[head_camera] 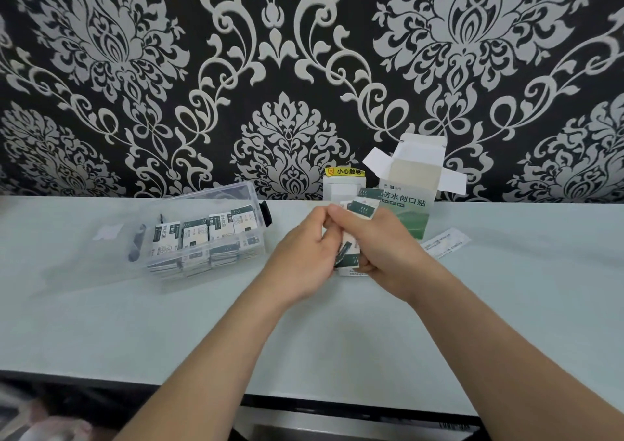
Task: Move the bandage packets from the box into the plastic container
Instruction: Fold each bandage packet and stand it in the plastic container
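My left hand [304,255] and right hand [381,248] both have fingers [324,236] curled round one bundle of bandage packets [363,207], just above the worktop [337,339]. I'd square the stack, then carry it low. The plastic container [209,197] sits left of the fingers with bare worktop between. The open box [405,211] is just behind; mind its flaps.

On the table [337,339], the plastic container [175,273] sits to our left with packets [202,234] in it. The box [408,204] stands to the right. Between them, our left hand [304,255] and right hand [381,248] hold loose packets [363,209].
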{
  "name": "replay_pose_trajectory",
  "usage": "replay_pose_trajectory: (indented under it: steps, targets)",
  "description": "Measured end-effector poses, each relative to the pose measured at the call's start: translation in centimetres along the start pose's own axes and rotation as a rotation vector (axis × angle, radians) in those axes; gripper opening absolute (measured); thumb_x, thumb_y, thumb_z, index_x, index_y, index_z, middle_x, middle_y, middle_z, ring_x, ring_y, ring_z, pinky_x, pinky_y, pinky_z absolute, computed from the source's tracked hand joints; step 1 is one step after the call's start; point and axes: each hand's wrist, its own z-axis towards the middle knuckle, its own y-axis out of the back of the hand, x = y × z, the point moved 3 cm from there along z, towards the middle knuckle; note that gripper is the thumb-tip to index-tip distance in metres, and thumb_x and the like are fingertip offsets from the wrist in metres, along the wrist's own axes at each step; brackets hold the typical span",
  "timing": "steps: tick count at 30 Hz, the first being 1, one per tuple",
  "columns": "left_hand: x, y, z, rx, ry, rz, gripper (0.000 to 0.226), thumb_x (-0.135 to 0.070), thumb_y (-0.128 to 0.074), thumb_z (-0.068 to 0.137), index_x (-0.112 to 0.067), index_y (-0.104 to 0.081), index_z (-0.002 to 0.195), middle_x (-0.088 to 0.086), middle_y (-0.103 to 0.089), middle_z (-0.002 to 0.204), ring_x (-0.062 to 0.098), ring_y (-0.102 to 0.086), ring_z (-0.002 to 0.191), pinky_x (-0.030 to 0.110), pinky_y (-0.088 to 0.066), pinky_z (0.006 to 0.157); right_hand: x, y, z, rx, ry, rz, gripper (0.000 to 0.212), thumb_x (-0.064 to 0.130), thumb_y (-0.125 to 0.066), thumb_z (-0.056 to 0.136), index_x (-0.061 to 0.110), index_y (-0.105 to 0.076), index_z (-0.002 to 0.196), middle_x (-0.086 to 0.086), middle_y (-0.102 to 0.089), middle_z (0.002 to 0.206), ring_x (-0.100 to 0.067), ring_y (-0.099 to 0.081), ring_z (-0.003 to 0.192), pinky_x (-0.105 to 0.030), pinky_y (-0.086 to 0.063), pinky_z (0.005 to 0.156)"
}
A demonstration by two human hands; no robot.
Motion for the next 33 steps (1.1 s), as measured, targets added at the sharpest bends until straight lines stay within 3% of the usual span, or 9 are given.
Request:
replay_pose_trajectory:
  steps: [3, 5, 8, 10, 13, 18, 24, 29, 33]
  targets:
    - [0.1, 1.2, -0.2, -0.006, -0.050, 0.103, 0.032, -0.038, -0.052, 0.095, -0.037, -0.043, 0.126, -0.007, -0.058, 0.070, 0.011, -0.053, 0.064, 0.032, -0.045, 0.067, 0.2, 0.4, 0.2, -0.039, -0.034, -0.054, 0.020, 0.022, -0.059, 0.092, 0.012, -0.060, 0.075, -0.001, -0.040, 0.049, -0.013, -0.027, 0.039, -0.019, -0.017, 0.040]
    - [-0.2, 2.2, -0.7, 0.020, -0.151, 0.093, 0.064, -0.039, -0.071, 0.082, -0.044, -0.036, 0.135, -0.008, -0.057, 0.099, 0.005, -0.054, 0.088, 0.030, -0.047, 0.080, 0.4, 0.9, 0.4, -0.081, -0.087, -0.059, 0.027, 0.021, -0.059, 0.090, 0.013, -0.059, 0.063, -0.003, -0.040, 0.050, -0.015, -0.027, 0.043, -0.021, -0.019, 0.043]
    - [-1.0, 2.2, -1.9, 0.205, -0.249, 0.137, 0.102, -0.043, -0.084, 0.066, -0.059, -0.017, 0.140, -0.023, -0.018, 0.150, 0.000, -0.018, 0.139, 0.030, -0.028, 0.112, 0.3, 0.7, 0.3, 0.009, -0.148, -0.132, 0.021, 0.024, -0.066, 0.078, 0.013, -0.067, 0.060, -0.011, -0.056, 0.063, -0.027, -0.048, 0.064, -0.036, -0.036, 0.061]
    - [-1.5, 1.4, -2.8, 0.273, -0.282, 0.231, 0.114, -0.044, -0.087, 0.061, -0.062, -0.007, 0.140, -0.032, 0.008, 0.152, -0.002, 0.007, 0.143, 0.031, -0.019, 0.115, 0.2, -0.1, -0.3, 0.141, -0.158, -0.207, 0.023, 0.024, -0.064, 0.072, 0.004, -0.070, 0.083, -0.017, -0.061, 0.079, -0.032, -0.055, 0.078, -0.042, -0.038, 0.071]
    - [-1.7, 0.8, -3.1, 0.269, -0.310, 0.315, 0.108, -0.043, -0.085, 0.062, -0.062, -0.012, 0.139, -0.033, 0.006, 0.150, -0.003, 0.008, 0.142, 0.035, -0.026, 0.115, 0.1, -1.3, -0.7, 0.306, -0.128, -0.218, 0.024, 0.014, -0.056, 0.080, 0.003, -0.061, 0.101, -0.023, -0.063, 0.090, -0.041, -0.065, 0.091, -0.044, -0.046, 0.073]
    - [-1.0, 2.2, -2.5, 0.032, -0.354, 0.423, 0.077, -0.050, -0.080, 0.062, -0.045, -0.040, 0.128, -0.016, -0.025, 0.128, 0.005, -0.032, 0.124, 0.034, -0.043, 0.100, 0.4, -2.4, -1.2, 0.426, -0.129, -0.103, 0.016, -0.003, -0.049, 0.088, 0.006, -0.062, 0.088, -0.006, -0.062, 0.071, -0.014, -0.064, 0.068, -0.024, -0.048, 0.049]
    - [-0.5, 3.8, -2.1, -0.029, -0.206, 0.421, 0.077, -0.066, -0.071, 0.051, -0.040, -0.043, 0.118, -0.018, -0.032, 0.112, 0.002, -0.042, 0.108, 0.027, -0.044, 0.087, 0.5, -2.9, -0.9, 0.357, -0.123, -0.103, 0.026, 0.017, -0.062, 0.090, 0.011, -0.056, 0.065, 0.000, -0.050, 0.054, -0.010, -0.048, 0.052, -0.021, -0.043, 0.053]
    - [0.5, 6.4, -1.4, -0.032, -0.106, 0.081, 0.012, -0.027, -0.070, 0.085, -0.026, -0.065, 0.096, -0.008, -0.061, 0.083, 0.003, -0.054, 0.064, 0.024, -0.045, 0.066, 1.1, -2.0, -0.6, 0.351, -0.138, -0.021, 0.031, 0.043, -0.056, 0.092, 0.016, -0.055, 0.077, 0.002, -0.043, 0.052, -0.012, -0.046, 0.046, -0.028, -0.031, 0.060]
    - [1.5, 7.9, -1.6, -0.100, 0.007, -0.101, 0.008, -0.009, -0.065, 0.089, -0.016, -0.070, 0.090, -0.004, -0.065, 0.068, 0.012, -0.057, 0.048, 0.024, -0.049, 0.048, 1.6, -1.8, -0.6, 0.341, -0.083, -0.085, 0.019, 0.029, -0.054, 0.097, 0.011, -0.059, 0.092, 0.001, -0.050, 0.056, -0.011, -0.047, 0.045, -0.024, -0.029, 0.052]
